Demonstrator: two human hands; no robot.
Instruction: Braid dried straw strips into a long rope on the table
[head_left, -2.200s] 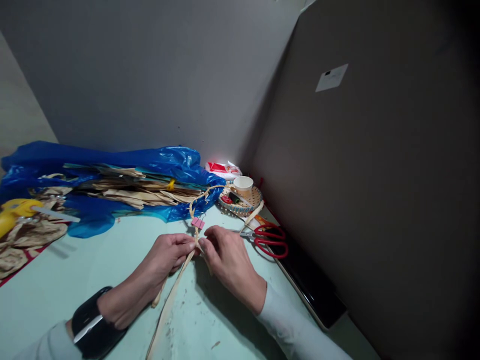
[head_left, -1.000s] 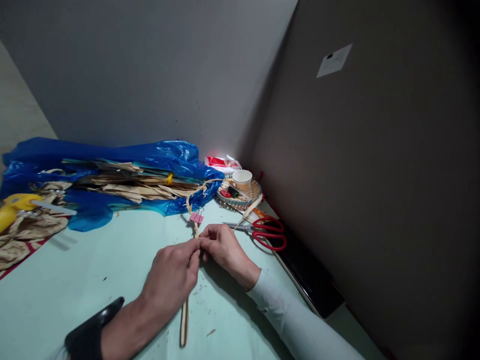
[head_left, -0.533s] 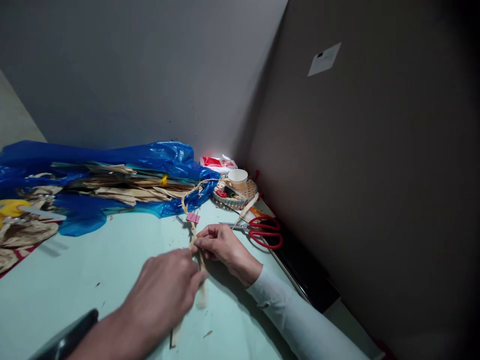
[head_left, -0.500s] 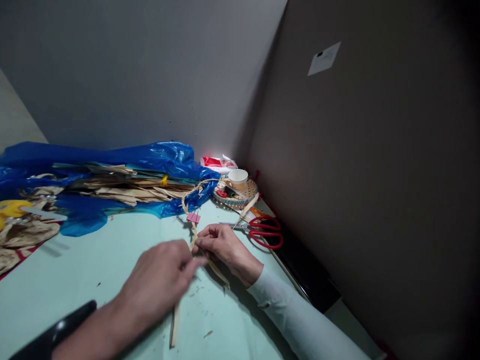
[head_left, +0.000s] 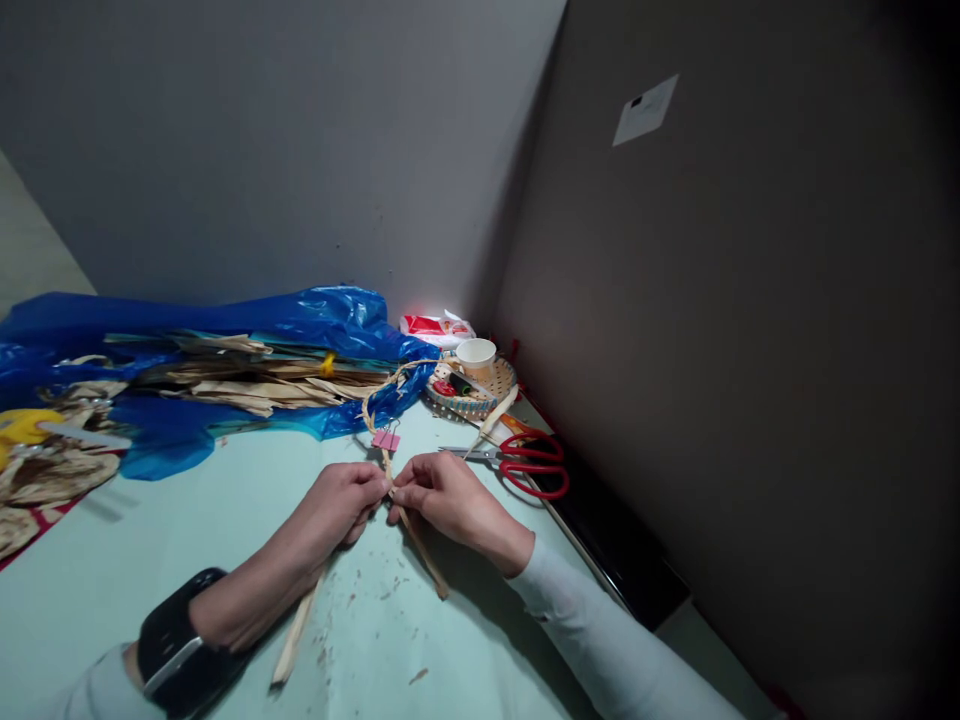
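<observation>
A thin braided cord of pale dry fibre [head_left: 369, 408] curves from the round basket down to my hands, with a pink binder clip [head_left: 386, 440] on it. Just below the clip, my left hand [head_left: 349, 500] pinches the braid from the left. Close beside it, my right hand [head_left: 442, 495] pinches the same spot from the right. One loose strand [head_left: 424, 553] hangs below my right fingers. Another strand [head_left: 296, 640] comes out from under my left hand toward the front. Red-handled scissors [head_left: 532, 465] lie right of my right hand.
A blue plastic bag [head_left: 300, 310] holding dry fibre strips [head_left: 255, 385] lies along the back left. A round basket [head_left: 469, 405] carries a white cup [head_left: 476, 355]. A yellow-handled tool [head_left: 26, 427] is at far left. A black object [head_left: 622, 560] runs along the right wall.
My left hand has moved back and its fingers have closed on the braid beside my right hand. The lower left strand has swung left. The strand under my right hand now hangs straighter.
</observation>
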